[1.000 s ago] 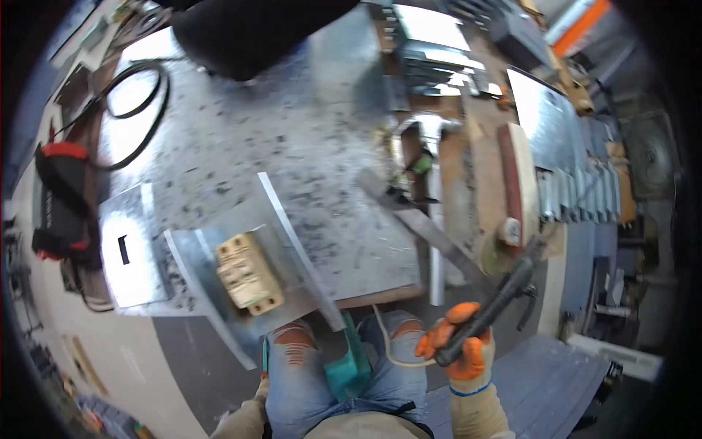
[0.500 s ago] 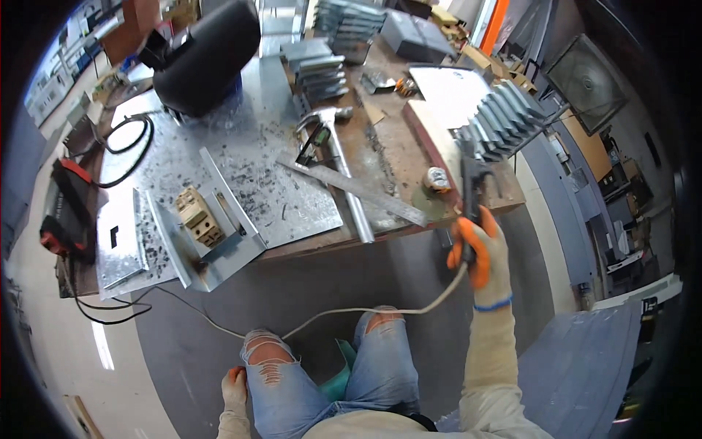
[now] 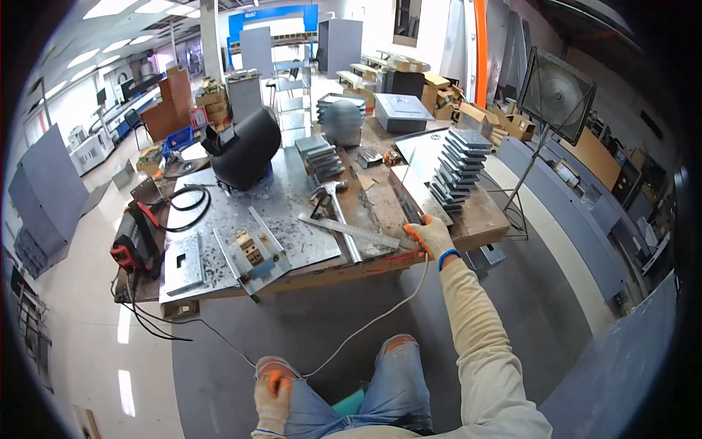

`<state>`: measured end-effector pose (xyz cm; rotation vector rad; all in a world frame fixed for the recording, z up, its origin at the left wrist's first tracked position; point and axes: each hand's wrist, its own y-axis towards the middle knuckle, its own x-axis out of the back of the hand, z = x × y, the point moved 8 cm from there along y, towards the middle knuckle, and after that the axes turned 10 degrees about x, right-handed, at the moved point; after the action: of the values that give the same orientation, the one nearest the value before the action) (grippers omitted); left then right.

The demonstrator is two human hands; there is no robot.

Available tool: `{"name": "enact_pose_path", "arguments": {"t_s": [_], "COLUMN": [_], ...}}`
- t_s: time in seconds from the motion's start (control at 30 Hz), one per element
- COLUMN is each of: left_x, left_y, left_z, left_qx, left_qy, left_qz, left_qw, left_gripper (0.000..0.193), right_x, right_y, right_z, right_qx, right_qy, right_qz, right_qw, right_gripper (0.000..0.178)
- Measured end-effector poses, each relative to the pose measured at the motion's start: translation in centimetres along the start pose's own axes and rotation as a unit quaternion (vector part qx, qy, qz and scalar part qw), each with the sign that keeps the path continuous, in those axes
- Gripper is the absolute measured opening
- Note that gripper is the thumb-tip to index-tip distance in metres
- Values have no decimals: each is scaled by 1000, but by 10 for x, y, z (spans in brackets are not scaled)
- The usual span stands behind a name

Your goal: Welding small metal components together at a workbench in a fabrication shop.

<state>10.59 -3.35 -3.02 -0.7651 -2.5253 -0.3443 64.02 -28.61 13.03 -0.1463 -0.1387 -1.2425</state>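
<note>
Background frame (image 3: 281, 16) bears illegible marking (image 3: 251, 14); right hand (image 3: 433, 236) grips tool (image 3: 411, 211).

We seem to be in a metalworking shop: our surface (image 3: 482, 218) carries a dark welding mask (image 3: 252, 154), a hammer (image 3: 338, 205), a steel ruler (image 3: 358, 232) and stacked bent sheet-metal pieces (image 3: 459, 172). Behind, we see cardboard boxes (image 3: 520, 126) and rows of ceiling lights (image 3: 110, 8).

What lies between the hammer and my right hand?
In the head view, the right-hand part of the metal ruler lies between the hammer and your right hand.
</note>
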Motion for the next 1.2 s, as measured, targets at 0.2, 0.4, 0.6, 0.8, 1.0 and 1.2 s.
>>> {"name": "enact_pose_path", "arguments": {"t_s": [0.2, 0.4, 0.6, 0.8, 1.0, 1.2], "left_x": [-37, -48, -52, -48, -40, -40], "left_y": [6, 15, 18, 17, 13, 14], "left_z": [-6, -3, -2, 1, -1, -7], "left_qx": [-106, -102, -98, -95, -105, -88], "left_qy": [221, 232, 235, 239, 255, 278], "left_qz": [74, 111, 111, 98, 93, 94], "left_qw": [967, 961, 961, 961, 957, 952], "left_gripper": [33, 37, 37, 36, 38, 41], "right_x": [-16, -40, -42, -47, -45, -16], "right_y": [33, 40, 49, 44, 38, 17], "right_z": [20, 24, 9, 12, -7, -20], "right_qx": [124, 178, 141, 88, -3, 37], "right_qy": [-367, -482, -478, -430, -248, -102], "right_qz": [2, -6, 19, 27, 49, -1], "right_qw": [922, 858, 866, 898, 968, 994], "right_gripper": [35, 41, 41, 33, 26, 33]}}
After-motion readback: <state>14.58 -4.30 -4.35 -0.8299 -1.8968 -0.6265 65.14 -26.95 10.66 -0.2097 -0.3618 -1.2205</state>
